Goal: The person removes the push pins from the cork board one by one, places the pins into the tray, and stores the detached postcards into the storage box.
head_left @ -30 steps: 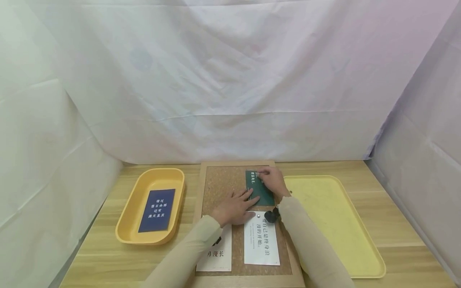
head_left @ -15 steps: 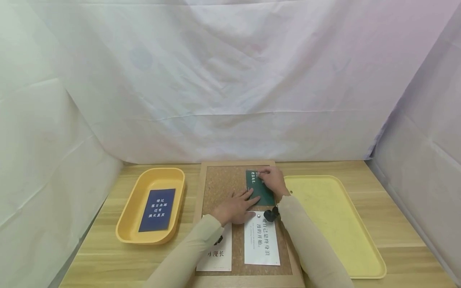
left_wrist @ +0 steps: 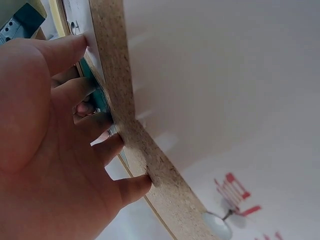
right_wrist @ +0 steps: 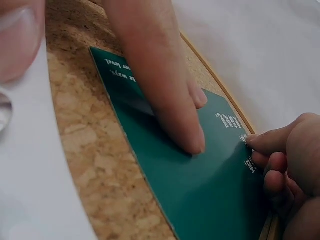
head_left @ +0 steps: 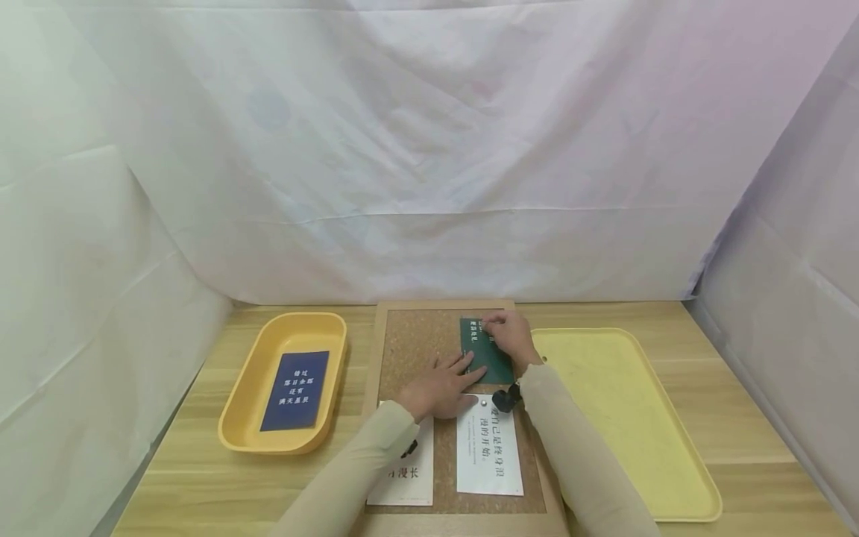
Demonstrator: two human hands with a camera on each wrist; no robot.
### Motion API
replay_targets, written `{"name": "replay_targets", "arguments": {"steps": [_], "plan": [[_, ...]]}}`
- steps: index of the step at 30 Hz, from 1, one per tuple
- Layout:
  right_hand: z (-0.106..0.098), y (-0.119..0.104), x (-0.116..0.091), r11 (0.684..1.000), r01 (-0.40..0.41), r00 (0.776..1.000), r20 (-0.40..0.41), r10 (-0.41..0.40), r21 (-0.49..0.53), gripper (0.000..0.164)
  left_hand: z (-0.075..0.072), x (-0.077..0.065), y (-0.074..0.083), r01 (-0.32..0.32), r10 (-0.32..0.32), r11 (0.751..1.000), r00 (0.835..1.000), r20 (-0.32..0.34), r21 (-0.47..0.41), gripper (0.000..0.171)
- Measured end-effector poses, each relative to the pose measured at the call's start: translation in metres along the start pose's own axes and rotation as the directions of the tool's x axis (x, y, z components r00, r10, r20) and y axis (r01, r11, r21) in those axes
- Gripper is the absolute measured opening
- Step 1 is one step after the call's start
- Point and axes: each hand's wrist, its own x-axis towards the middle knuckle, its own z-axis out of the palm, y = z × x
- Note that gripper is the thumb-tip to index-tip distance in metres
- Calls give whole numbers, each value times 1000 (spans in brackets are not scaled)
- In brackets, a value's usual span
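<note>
A green card [right_wrist: 200,175] with white lettering lies on the corkboard [head_left: 419,332], near its far right corner. My left hand [head_left: 438,389] rests with spread, straight fingers across the card's near part and the cork. At the card's far edge, my right hand [head_left: 511,337] has curled fingers, with thumb and index finger pinching what seems to be a thumbtack, mostly hidden by the fingertips. Closer to me, a white card [head_left: 488,455] is fixed with a silver thumbtack [head_left: 483,403]. Another white card [head_left: 409,477] lies partly under my left forearm; its thumbtack [left_wrist: 217,225] shows in the left wrist view.
Left of the board stands a yellow-orange bin [head_left: 231,418] with a dark blue card [head_left: 295,391] in it. A flat pale yellow tray [head_left: 624,418] lies to the right, close to the board's frame. White cloth [head_left: 429,253] hangs behind the wooden table [head_left: 181,477].
Both hands stay at nearly the same places on the green card. The whole head view has shifted very slightly; nothing else visibly moves.
</note>
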Motion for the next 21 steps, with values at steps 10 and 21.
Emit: {"name": "replay_targets", "arguments": {"steps": [10,21], "plan": [[-2,-3,-2,1000,-24,1000,2,24,12,18,-2,0,2,6,-6,1000,1000,4,-23,56],[-5,-2,-2,1000,-28,1000,5,28,4,19,-4,1,5,12,-12,999,1000,18,-29,55]]}}
